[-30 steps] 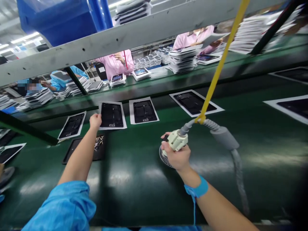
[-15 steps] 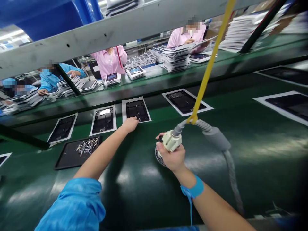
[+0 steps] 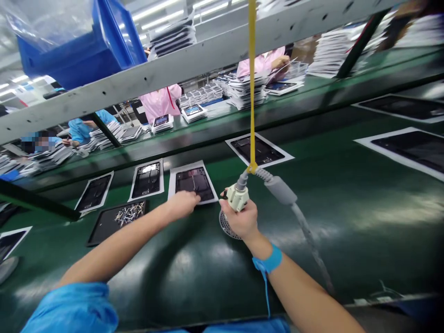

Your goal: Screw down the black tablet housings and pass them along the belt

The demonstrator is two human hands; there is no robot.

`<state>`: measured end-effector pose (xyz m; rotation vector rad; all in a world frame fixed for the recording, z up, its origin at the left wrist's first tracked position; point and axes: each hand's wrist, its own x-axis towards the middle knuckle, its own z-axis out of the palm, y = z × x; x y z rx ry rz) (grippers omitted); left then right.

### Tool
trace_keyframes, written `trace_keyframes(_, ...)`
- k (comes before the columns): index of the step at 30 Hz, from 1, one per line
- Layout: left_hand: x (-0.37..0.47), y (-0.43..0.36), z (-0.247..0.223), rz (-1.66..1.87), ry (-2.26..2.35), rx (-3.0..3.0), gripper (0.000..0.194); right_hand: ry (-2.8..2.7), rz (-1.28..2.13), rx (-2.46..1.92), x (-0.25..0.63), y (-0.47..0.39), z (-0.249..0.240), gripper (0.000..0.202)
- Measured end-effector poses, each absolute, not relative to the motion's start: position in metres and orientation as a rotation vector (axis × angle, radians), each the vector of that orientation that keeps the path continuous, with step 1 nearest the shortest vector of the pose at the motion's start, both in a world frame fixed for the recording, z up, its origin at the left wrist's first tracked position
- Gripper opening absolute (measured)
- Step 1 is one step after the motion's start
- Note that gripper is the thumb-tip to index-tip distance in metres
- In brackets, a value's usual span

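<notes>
My left hand [image 3: 183,205] is closed at the near edge of a black tablet-shaped panel [image 3: 189,178] lying on a white sheet; the fingertips are partly hidden. My right hand [image 3: 243,219] is wrapped around a cream handheld tool [image 3: 237,198] with a grey cable. Below the tool a round grey perforated grille [image 3: 227,224] shows, just right of the panel's near corner. A yellow strap [image 3: 252,92] runs up from the cable end of the tool.
A black tray [image 3: 106,225] of small metal parts sits left. More panels on white sheets [image 3: 159,185] line the green belt [image 3: 329,208]. Overhead runs a grey beam [image 3: 194,60] with a blue bin [image 3: 69,60]. Co-workers sit behind stacked panels [image 3: 243,90] across the belt.
My left hand has drawn the panel and its sheet nearer to me and slightly left. The tool stays in my right hand, now closer to the panel. The view has shifted.
</notes>
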<state>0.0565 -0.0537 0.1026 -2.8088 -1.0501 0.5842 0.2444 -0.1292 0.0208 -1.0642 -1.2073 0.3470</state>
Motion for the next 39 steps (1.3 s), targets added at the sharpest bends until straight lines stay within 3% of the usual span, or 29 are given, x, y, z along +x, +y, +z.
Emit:
trace_keyframes(7,0.032,-0.233,0.093,0.664,-0.661,-3.197,0.010,-1.187,0.410,-1.065,0.244,-0.131,0.024,0.022)
trace_keyframes(14,0.035,-0.284,0.049,0.558,-0.575,-3.250,0.007,-1.122,0.449,-1.035,0.242,-0.130,0.027,0.024)
trace_keyframes(18,0.025,-0.272,0.051,0.477,-0.717,-3.357,0.016,-1.105,0.458,-1.051,0.242,-0.130,0.024,0.026)
trace_keyframes(21,-0.010,-0.238,0.065,0.307,-1.083,-3.345,0.018,-1.115,0.455,-1.059,0.242,-0.130,0.022,0.028)
trace_keyframes(24,-0.067,-0.189,0.078,0.184,-1.702,-2.907,0.017,-1.124,0.446,-1.062,0.242,-0.130,0.020,0.027)
trace_keyframes(28,-0.132,-0.132,0.086,0.166,-2.136,-2.307,0.024,-1.147,0.449,-1.051,0.243,-0.131,0.019,0.027)
trace_keyframes(34,-0.142,-0.099,0.083,0.355,-2.343,-2.035,0.029,-1.154,0.455,-1.056,0.243,-0.131,0.021,0.027)
trace_keyframes(39,-0.127,-0.083,0.077,0.440,-2.365,-2.026,0.021,-1.148,0.460,-1.060,0.243,-0.132,0.024,0.025)
